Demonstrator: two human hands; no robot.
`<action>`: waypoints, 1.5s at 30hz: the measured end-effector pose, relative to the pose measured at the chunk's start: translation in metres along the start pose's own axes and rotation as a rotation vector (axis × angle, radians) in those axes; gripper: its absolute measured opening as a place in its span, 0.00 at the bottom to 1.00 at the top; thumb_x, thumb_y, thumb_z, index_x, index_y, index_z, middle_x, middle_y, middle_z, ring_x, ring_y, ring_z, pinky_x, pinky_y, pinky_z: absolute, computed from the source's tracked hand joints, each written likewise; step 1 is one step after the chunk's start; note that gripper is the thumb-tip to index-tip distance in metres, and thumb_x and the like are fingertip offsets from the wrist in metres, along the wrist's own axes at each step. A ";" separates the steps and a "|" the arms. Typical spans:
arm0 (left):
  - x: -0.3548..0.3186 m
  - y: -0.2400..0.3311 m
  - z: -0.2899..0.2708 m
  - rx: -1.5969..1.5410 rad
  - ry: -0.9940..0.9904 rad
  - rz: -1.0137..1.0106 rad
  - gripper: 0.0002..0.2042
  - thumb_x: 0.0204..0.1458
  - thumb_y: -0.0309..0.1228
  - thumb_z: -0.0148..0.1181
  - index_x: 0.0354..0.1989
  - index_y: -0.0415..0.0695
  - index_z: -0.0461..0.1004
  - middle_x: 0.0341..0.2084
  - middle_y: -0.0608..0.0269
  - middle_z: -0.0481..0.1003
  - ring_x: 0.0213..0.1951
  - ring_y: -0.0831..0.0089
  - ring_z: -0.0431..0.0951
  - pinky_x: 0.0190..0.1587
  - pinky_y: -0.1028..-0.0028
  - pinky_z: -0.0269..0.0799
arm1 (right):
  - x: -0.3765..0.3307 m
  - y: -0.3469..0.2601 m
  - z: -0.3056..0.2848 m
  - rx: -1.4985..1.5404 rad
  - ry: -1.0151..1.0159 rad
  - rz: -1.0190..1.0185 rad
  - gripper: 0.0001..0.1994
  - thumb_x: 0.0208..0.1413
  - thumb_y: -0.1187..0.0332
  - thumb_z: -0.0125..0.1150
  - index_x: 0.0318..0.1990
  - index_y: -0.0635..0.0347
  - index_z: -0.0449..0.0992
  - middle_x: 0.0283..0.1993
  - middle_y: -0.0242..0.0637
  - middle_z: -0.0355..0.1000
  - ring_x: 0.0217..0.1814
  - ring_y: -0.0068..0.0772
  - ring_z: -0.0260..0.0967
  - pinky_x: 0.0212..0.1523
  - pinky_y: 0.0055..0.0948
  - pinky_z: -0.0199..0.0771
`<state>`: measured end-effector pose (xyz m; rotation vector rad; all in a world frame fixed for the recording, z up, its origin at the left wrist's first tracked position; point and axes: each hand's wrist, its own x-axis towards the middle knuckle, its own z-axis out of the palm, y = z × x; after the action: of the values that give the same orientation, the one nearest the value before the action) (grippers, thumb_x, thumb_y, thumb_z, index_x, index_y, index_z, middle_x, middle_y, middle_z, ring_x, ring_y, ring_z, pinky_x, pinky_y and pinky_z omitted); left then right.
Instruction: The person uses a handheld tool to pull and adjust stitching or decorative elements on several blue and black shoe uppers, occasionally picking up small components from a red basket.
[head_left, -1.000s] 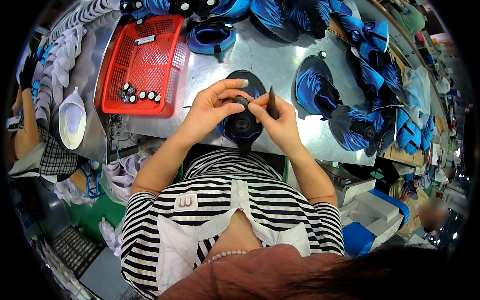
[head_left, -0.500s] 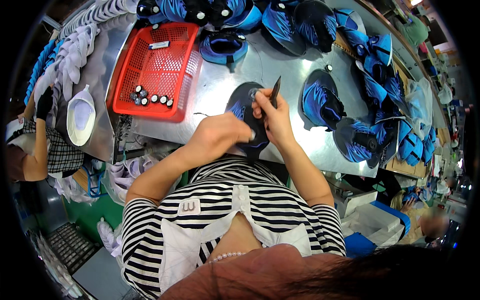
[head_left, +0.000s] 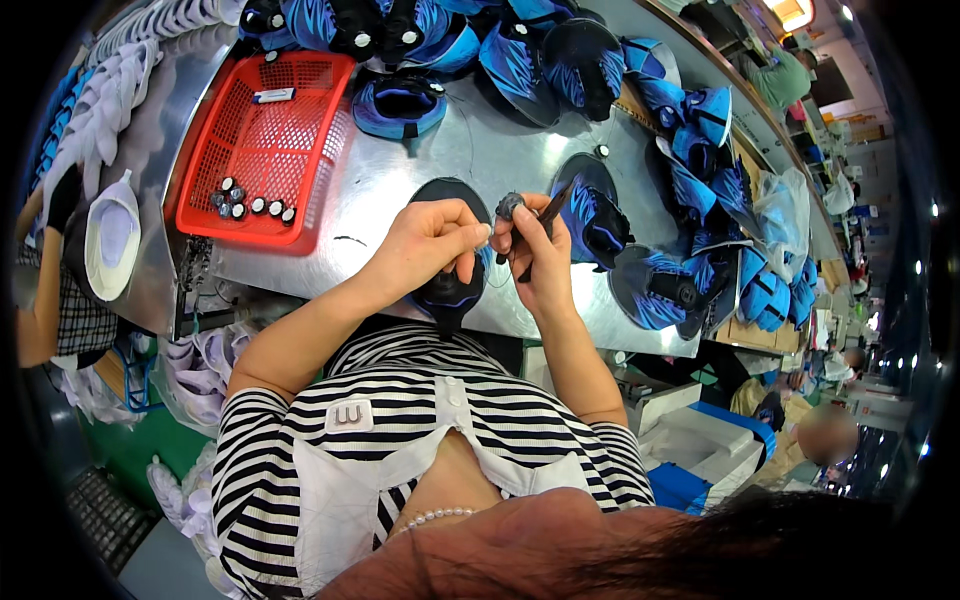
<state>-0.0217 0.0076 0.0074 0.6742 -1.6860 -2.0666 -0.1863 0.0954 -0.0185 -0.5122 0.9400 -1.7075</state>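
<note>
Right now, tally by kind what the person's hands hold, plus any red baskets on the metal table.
Small grey round part: 1
Thin dark hand tool: 1
Red plastic mesh basket: 1
Total: 3

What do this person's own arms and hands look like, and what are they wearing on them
Both forearms are bare. The left hand and right hand have no gloves, and no rings or watch show. Short black-and-white striped sleeves end above the elbows, over a pale apron bib.
</note>
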 end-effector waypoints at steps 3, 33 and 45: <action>-0.001 0.001 0.000 0.043 -0.006 -0.047 0.09 0.58 0.33 0.55 0.29 0.42 0.72 0.15 0.69 0.73 0.19 0.87 0.67 0.23 0.84 0.59 | 0.000 0.002 0.001 0.001 -0.005 0.008 0.11 0.59 0.72 0.58 0.47 0.63 0.67 0.32 0.39 0.72 0.30 0.25 0.67 0.34 0.24 0.68; -0.016 -0.020 -0.018 -0.174 -0.119 -0.113 0.09 0.51 0.29 0.62 0.39 0.39 0.74 0.23 0.69 0.74 0.28 0.84 0.72 0.33 0.84 0.64 | -0.024 -0.021 0.016 -0.709 -0.262 0.077 0.17 0.55 0.81 0.57 0.53 0.67 0.66 0.28 0.34 0.70 0.30 0.22 0.70 0.33 0.19 0.68; -0.013 -0.020 -0.023 -0.200 -0.121 -0.094 0.08 0.49 0.27 0.64 0.36 0.40 0.73 0.23 0.70 0.74 0.28 0.85 0.72 0.32 0.84 0.65 | -0.025 -0.009 0.006 -0.802 -0.190 0.075 0.04 0.56 0.74 0.60 0.37 0.66 0.74 0.28 0.34 0.73 0.26 0.18 0.66 0.29 0.20 0.66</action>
<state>0.0021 0.0010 -0.0148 0.5842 -1.5071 -2.3465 -0.1788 0.1174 -0.0045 -1.1201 1.4687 -1.1363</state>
